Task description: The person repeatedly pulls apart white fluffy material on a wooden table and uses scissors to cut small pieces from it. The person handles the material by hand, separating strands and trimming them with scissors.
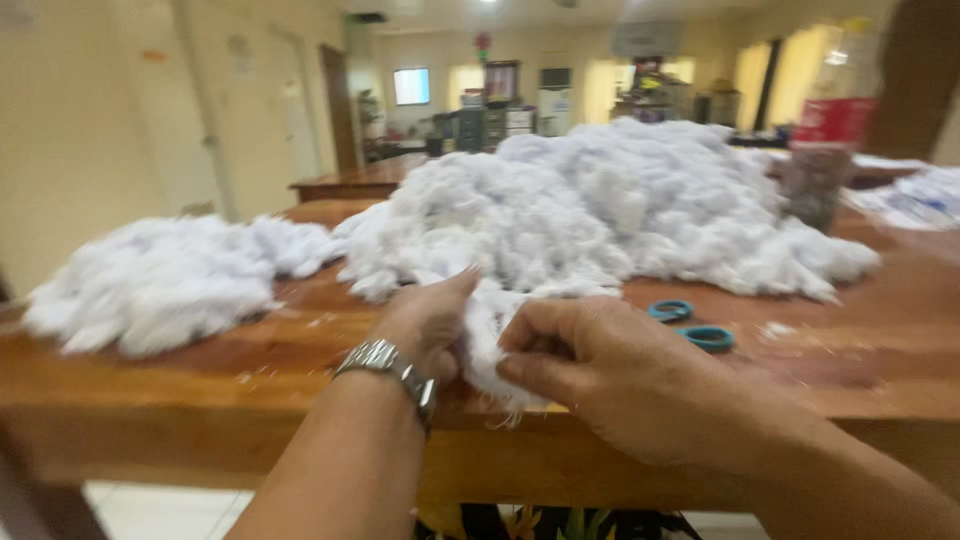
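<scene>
Both hands, left (425, 320) and right (600, 365), pinch a white stuffing tuft (487, 340) at frame centre; looks mid-teardown, next needs gentle outward pulls.

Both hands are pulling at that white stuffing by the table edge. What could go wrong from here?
1. The clump of white stuffing gripped between the left hand and right hand hangs over the table edge; torn bits may drop to the floor.
2. The blue-handled scissors lie close to the right hand, partly under the big pile; more fluff could bury them.
3. The wristwatch could snag fibres.
</scene>
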